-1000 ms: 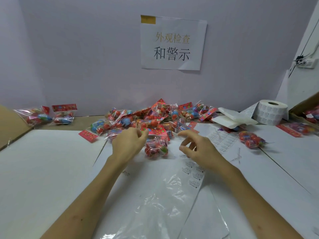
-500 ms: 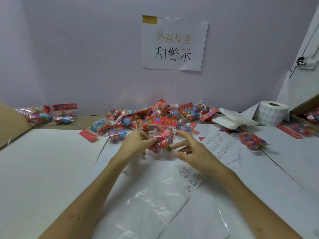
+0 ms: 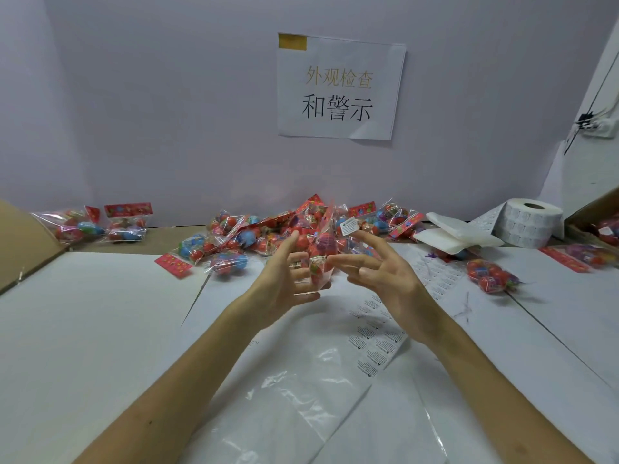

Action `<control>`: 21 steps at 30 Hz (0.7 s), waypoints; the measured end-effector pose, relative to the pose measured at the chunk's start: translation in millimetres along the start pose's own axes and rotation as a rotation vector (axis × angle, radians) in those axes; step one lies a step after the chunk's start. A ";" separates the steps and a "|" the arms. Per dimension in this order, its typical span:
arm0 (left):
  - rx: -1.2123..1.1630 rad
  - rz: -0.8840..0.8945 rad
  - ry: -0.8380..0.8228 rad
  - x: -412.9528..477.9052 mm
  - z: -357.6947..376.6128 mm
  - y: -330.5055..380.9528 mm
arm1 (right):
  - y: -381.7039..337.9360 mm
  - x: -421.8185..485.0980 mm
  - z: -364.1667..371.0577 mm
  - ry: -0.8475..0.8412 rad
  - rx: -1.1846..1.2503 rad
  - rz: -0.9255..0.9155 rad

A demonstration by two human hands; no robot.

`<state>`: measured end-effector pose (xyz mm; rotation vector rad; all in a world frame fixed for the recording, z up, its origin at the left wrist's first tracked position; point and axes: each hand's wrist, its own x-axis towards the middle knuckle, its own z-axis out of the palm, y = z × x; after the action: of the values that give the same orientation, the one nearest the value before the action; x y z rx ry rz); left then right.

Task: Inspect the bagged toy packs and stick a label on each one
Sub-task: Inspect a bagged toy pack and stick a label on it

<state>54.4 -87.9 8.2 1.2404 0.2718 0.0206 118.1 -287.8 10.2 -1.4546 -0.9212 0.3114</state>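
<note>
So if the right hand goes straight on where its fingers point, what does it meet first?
Probably the toy pack the left hand holds upright; the right hand fingers aim at it, nothing between, though depth is unclear.

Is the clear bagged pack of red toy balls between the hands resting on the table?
No, the left hand grips the bagged pack, lifted clear of the white table.

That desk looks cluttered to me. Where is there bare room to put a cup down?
The widest bare patch is the white table at left, between cardboard flap, pile and left forearm. A smaller one lies at right, in front of the lone pack. Crowded: the pile, plus label sheets and plastic bag in the middle.
</note>
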 end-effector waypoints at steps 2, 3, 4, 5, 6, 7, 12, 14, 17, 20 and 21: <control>-0.015 -0.006 -0.061 1.0 0.5 -1.4 | -2.6 -0.3 1.3 -0.005 0.017 -0.005; -0.023 -0.005 -0.084 1.5 0.9 -2.4 | -3.8 -0.4 1.5 -0.009 0.029 -0.005; -0.034 -0.006 -0.102 2.1 1.4 -3.6 | -4.8 -0.5 1.8 -0.014 0.044 -0.005; -0.046 -0.010 -0.119 2.9 1.7 -4.5 | -5.8 -0.6 1.9 -0.024 0.066 -0.004; -0.057 -0.014 -0.134 3.6 1.8 -5.3 | -6.5 -0.6 2.2 -0.037 0.094 0.000; -0.065 -0.020 -0.150 3.9 1.8 -5.8 | -6.8 -0.5 2.4 -0.052 0.124 0.005; -0.083 0.001 -0.204 3.0 2.1 -9.1 | -5.0 0.4 3.5 -0.104 0.275 0.031; -0.153 -0.004 -0.170 1.4 1.9 -8.7 | -4.4 1.5 2.2 -0.064 0.302 0.032; -0.251 -0.025 -0.050 2.5 -0.7 -6.6 | -3.3 3.3 -3.6 0.058 0.313 0.055; -0.200 0.011 0.051 4.9 -4.6 -4.5 | -2.3 3.2 -9.5 0.126 0.414 0.078; -0.234 0.033 0.069 4.9 -5.6 -3.3 | -2.3 3.1 -10.8 0.131 0.446 0.087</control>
<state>57.5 -83.0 2.4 1.0128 0.2996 0.1205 126.8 -293.6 15.0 -1.0886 -0.6334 0.4495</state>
